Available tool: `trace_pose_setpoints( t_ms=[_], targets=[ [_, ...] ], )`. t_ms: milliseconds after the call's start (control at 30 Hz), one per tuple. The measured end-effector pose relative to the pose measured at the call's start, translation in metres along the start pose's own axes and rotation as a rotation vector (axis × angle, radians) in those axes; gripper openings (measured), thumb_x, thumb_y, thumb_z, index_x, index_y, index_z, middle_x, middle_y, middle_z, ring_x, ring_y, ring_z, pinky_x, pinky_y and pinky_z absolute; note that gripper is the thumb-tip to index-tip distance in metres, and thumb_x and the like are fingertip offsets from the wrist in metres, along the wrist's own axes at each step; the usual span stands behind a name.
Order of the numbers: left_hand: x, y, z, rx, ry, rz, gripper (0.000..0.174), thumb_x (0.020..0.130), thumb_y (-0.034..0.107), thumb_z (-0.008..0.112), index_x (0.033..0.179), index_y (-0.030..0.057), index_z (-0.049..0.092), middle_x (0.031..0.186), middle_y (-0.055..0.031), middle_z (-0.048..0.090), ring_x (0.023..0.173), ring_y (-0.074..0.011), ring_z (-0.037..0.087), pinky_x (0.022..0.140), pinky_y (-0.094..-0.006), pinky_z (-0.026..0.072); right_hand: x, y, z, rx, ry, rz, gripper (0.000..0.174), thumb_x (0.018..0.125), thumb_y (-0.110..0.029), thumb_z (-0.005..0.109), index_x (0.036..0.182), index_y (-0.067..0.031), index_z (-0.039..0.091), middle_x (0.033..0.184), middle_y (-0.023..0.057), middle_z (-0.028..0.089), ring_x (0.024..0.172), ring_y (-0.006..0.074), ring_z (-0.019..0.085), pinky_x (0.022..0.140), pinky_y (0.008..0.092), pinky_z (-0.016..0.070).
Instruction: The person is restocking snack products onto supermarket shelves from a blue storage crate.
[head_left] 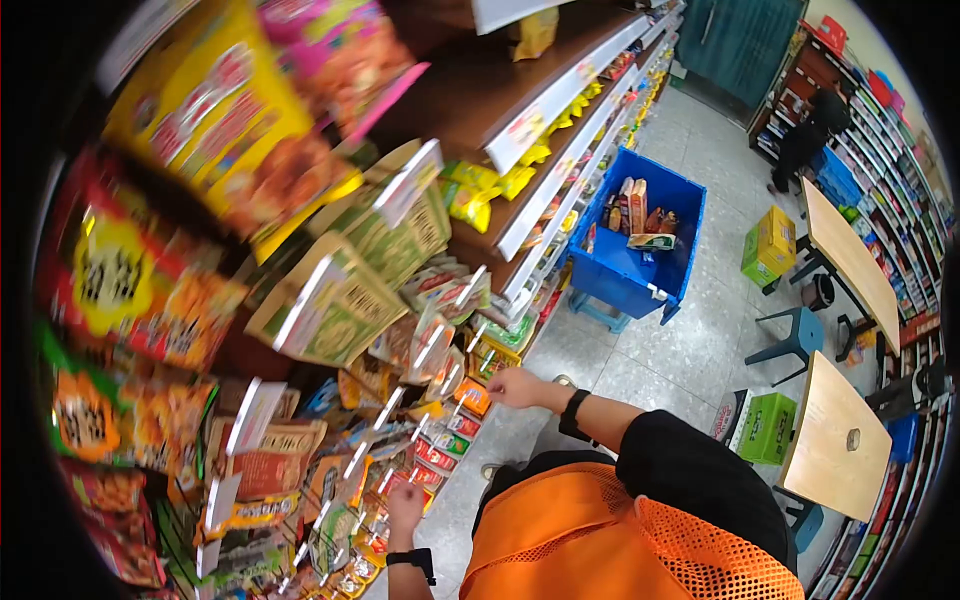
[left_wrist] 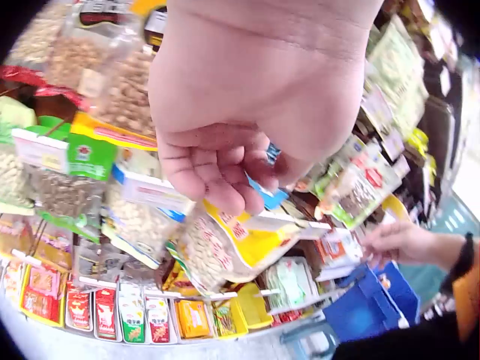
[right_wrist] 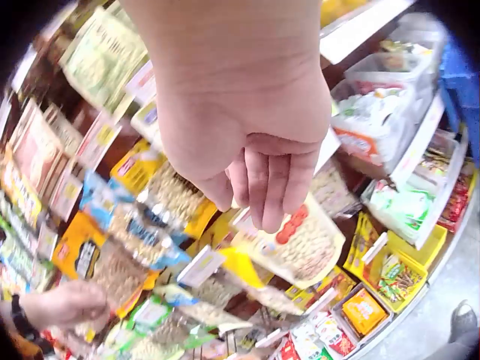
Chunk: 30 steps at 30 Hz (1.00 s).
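Observation:
In the head view my left hand [head_left: 405, 508] is over the lower snack racks and my right hand [head_left: 513, 387] is farther along, by the shelf's edge. The left wrist view has the left hand [left_wrist: 247, 105] with fingers loosely bent and nothing visible in them, above a yellow-and-clear bag [left_wrist: 206, 251]. In the right wrist view the right hand [right_wrist: 244, 127] hangs with fingers slightly bent, holding nothing visible, in front of a bag of pale nuts [right_wrist: 311, 251]. Whether its fingertips touch that bag, I cannot tell.
Hanging snack packets [head_left: 225, 120] fill the rack at left. A blue bin [head_left: 630, 270] holding several packets stands on a stool in the aisle. Tables [head_left: 835, 440], a stool [head_left: 790, 340] and a green crate [head_left: 768, 428] are at right; a person [head_left: 810, 130] is at the back.

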<state>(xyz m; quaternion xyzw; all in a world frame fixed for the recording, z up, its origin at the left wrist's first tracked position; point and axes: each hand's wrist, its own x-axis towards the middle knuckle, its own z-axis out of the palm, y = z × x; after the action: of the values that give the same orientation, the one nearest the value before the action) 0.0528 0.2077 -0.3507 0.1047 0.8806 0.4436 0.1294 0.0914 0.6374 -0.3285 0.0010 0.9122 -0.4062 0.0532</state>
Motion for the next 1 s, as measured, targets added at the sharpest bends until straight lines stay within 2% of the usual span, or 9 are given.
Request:
trace_pose_setpoints(
  t_ms=[100,200,333,433,600,667,767,833,1000],
  targets=[
    [0.009,0.126,0.054,0.380,-0.370,-0.009,0.035,0.091,0.033,0.067,0.079,0.0007,0.063,0.071,-0.0182,0.065,0.067,-0.0356,0.064,0.063,-0.0449,0.0493,-0.018,0.055,-0.058,0.126,0.240,0.103,0.019,0.083,-0.024,0.068,0.091,-0.0080,0.073,0.082,0.0138,0.072,0.076,0.0325,0.069,0.070,0.0428,0.0547],
    [0.029,0.183,0.129,0.475,-0.562,0.037,0.034,0.091,0.036,0.067,0.085,0.0028,0.066,0.079,-0.0167,0.069,0.076,-0.0339,0.069,0.066,-0.0439,0.0517,-0.033,0.120,-0.119,0.169,0.414,0.259,0.020,0.084,-0.023,0.068,0.093,-0.0071,0.074,0.084,0.0146,0.073,0.076,0.0307,0.070,0.070,0.0402,0.0555],
    [0.048,0.247,0.220,0.246,-0.618,0.052,0.026,0.091,0.028,0.070,0.095,0.0019,0.067,0.085,-0.0144,0.072,0.077,-0.0250,0.071,0.070,-0.0351,0.0547,-0.053,0.201,-0.200,0.151,0.646,0.501,0.016,0.082,-0.021,0.065,0.088,-0.0086,0.074,0.083,0.0161,0.072,0.078,0.0360,0.069,0.073,0.0453,0.0557],
    [0.055,0.274,0.268,0.169,-0.583,0.064,0.024,0.090,0.027,0.070,0.092,0.0031,0.068,0.081,-0.0149,0.071,0.075,-0.0307,0.070,0.068,-0.0389,0.0541,-0.062,0.283,-0.256,0.152,0.699,0.671,0.017,0.081,-0.019,0.063,0.090,-0.0098,0.074,0.086,0.0169,0.073,0.083,0.0373,0.069,0.077,0.0468,0.0556],
    [0.050,0.289,0.287,0.404,-0.715,-0.017,0.023,0.091,0.026,0.068,0.093,0.0032,0.068,0.082,-0.0141,0.071,0.077,-0.0286,0.071,0.070,-0.0380,0.0547,-0.040,0.356,-0.291,0.110,0.513,0.841,0.022,0.080,-0.016,0.060,0.096,-0.0106,0.074,0.097,0.0182,0.073,0.096,0.0381,0.068,0.087,0.0465,0.0541],
    [0.055,0.304,0.292,0.473,-0.741,-0.098,0.023,0.091,0.026,0.067,0.094,0.0032,0.068,0.083,-0.0134,0.072,0.079,-0.0277,0.072,0.071,-0.0376,0.0553,-0.020,0.407,-0.285,0.072,0.318,0.610,0.025,0.079,-0.014,0.057,0.096,-0.0081,0.074,0.102,0.0200,0.072,0.100,0.0390,0.067,0.091,0.0457,0.0531],
    [0.053,0.301,0.292,0.314,-0.633,-0.205,0.022,0.092,0.025,0.067,0.096,0.0040,0.069,0.086,-0.0125,0.073,0.081,-0.0264,0.073,0.072,-0.0372,0.0560,0.009,0.444,-0.274,0.090,0.206,0.654,0.033,0.082,-0.013,0.055,0.110,-0.0072,0.071,0.113,0.0223,0.069,0.106,0.0388,0.066,0.093,0.0462,0.0526],
    [0.051,0.302,0.289,0.342,-0.603,-0.215,0.021,0.092,0.025,0.067,0.096,0.0045,0.069,0.086,-0.0125,0.073,0.081,-0.0264,0.073,0.072,-0.0369,0.0560,0.035,0.442,-0.299,-0.004,-0.003,0.795,0.042,0.087,-0.013,0.052,0.127,-0.0098,0.064,0.122,0.0207,0.067,0.114,0.0363,0.065,0.094,0.0458,0.0529],
    [0.055,0.299,0.287,0.373,-0.567,-0.267,0.019,0.091,0.024,0.068,0.097,0.0061,0.070,0.086,-0.0125,0.073,0.081,-0.0259,0.073,0.072,-0.0364,0.0560,0.046,0.467,-0.294,-0.066,-0.187,0.756,0.039,0.091,-0.014,0.050,0.128,-0.0092,0.063,0.125,0.0184,0.067,0.115,0.0367,0.065,0.093,0.0466,0.0543]
  ],
)
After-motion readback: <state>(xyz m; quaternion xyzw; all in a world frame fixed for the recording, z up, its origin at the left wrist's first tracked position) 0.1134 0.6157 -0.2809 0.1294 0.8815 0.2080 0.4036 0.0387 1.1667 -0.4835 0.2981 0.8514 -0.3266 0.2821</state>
